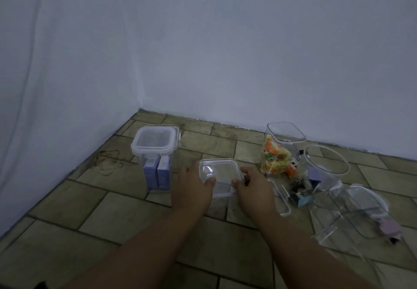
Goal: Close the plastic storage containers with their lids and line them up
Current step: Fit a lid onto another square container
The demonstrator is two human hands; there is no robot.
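Observation:
A small clear square container (220, 176) sits on the tiled floor between my hands, with a clear lid on top. My left hand (191, 187) grips its left side, thumb on the lid. My right hand (252, 187) grips its right side, thumb on the lid's front corner. To the left stands a tall clear container (155, 155) with a white-rimmed lid on it and purple boxes inside. At the right stand an open square container (282, 148) with orange and yellow items and an open round container (325, 171) with clips.
A loose clear lid (282, 198) lies just right of my right hand. More clear lids and a container (361, 216) lie at the far right with a pink clip (390, 230). White walls meet in a corner behind.

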